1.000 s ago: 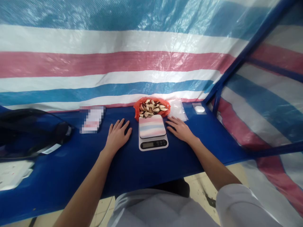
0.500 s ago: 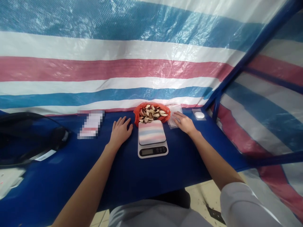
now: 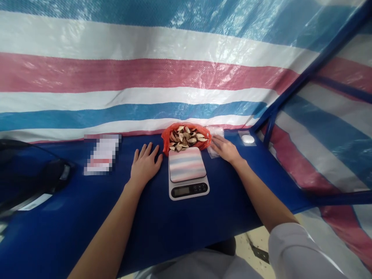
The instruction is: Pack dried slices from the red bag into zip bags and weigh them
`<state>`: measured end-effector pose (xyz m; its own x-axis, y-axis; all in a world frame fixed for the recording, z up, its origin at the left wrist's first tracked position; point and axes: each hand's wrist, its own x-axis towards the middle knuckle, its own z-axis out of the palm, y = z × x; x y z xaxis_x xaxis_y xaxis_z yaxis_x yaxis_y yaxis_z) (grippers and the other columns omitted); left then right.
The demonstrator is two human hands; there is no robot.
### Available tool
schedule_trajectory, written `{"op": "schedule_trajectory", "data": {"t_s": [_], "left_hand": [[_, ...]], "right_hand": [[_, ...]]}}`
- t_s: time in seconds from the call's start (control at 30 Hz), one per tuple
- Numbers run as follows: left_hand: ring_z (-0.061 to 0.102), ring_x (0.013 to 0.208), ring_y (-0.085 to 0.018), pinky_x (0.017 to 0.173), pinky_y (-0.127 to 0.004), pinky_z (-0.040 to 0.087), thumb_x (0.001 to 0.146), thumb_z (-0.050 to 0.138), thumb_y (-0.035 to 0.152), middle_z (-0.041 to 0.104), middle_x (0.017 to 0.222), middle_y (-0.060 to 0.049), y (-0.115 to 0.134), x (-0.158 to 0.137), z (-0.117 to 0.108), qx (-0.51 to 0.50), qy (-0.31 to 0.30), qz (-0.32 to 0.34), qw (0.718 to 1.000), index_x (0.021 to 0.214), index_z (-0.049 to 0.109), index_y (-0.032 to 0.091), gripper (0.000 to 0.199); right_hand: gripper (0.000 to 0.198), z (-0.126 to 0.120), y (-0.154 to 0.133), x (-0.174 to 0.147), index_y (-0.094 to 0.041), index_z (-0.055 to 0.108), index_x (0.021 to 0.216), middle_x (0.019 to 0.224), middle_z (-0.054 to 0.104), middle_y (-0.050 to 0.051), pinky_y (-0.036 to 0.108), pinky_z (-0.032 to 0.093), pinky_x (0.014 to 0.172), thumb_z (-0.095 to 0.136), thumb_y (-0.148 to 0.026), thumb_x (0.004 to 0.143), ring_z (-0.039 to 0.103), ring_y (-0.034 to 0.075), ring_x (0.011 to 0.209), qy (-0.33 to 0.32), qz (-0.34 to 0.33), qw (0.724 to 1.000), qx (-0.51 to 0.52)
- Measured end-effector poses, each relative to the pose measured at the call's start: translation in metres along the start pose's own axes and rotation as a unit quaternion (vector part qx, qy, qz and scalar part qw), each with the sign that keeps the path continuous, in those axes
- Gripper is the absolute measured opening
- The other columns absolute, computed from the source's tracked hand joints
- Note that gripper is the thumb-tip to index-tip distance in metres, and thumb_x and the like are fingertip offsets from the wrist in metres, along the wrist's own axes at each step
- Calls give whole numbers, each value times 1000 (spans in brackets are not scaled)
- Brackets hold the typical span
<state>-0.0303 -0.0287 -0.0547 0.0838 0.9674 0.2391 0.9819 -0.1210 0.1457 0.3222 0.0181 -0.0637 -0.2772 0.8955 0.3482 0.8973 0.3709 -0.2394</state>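
Note:
My left hand [image 3: 145, 163] lies flat on the blue tabletop with fingers spread, left of a white digital kitchen scale [image 3: 188, 174]. The scale's mirror-like plate bears nothing, and I see no digits on its display. Just behind it sits a red plastic bag [image 3: 166, 141], open and filled with dried brown-and-cream slices or husks [image 3: 186, 137] whose kind I cannot make out. On the right, my right hand [image 3: 225, 149] rests with fingers stretched out over some clear plastic bags [image 3: 215, 131], covering part of them. Neither hand holds anything.
A small clear packet with a white round object [image 3: 247, 139] lies at the back right. To the left are a pixelated paper or box [image 3: 103, 154] and a dark headset-like object [image 3: 55, 174] with a cable. Striped sheeting [image 3: 145, 73] and a blue frame bar [image 3: 305, 73] enclose the table.
The camera view has shifted slightly, so the table items sit a little differently in frame. The left hand's fingers look more spread; the right hand stays on the clear bags.

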Motion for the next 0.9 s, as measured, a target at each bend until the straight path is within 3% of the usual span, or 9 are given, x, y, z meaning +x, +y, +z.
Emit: {"op": "schedule_trajectory", "data": {"t_s": [0.3,0.47,0.67,0.8,0.9], "left_hand": [[38,146,-35,122,-54,25,99,35,41,45,156,-15,1,-1,-1,-4,-3,-1,1000,143,57,15,55],[38,147,-33,122,-52,24,98,37,40,45,156,-13,1,-2,0,-12,8,-5,1000,143,57,18,54],[40,146,-32,122,-52,26,97,40,39,48,154,-11,-1,-2,2,-33,13,-5,999,139,60,20,51],[46,142,-30,122,-51,29,95,42,36,58,145,-11,-6,1,1,-98,32,-17,994,131,66,18,47],[56,134,-28,117,-47,38,94,43,38,65,137,-12,-9,3,-7,-191,61,-27,979,126,68,16,46]], "right_hand": [[25,-6,-14,0,-29,75,110,126,72,0,34,59,87,54,-35,98,72,24,106,9,76,996,-44],[26,-10,-16,0,-28,76,106,118,75,3,30,56,82,51,-34,99,71,24,105,17,64,996,-53],[28,-14,-11,-2,-26,77,105,109,78,7,30,55,73,52,-36,97,74,26,96,67,113,989,-73],[29,-25,-8,-6,-23,78,104,104,79,9,35,56,75,55,-38,95,75,30,92,110,140,983,-43],[32,-39,-8,-11,-20,79,101,98,80,10,39,57,80,57,-42,93,76,31,89,152,162,974,39]]}}
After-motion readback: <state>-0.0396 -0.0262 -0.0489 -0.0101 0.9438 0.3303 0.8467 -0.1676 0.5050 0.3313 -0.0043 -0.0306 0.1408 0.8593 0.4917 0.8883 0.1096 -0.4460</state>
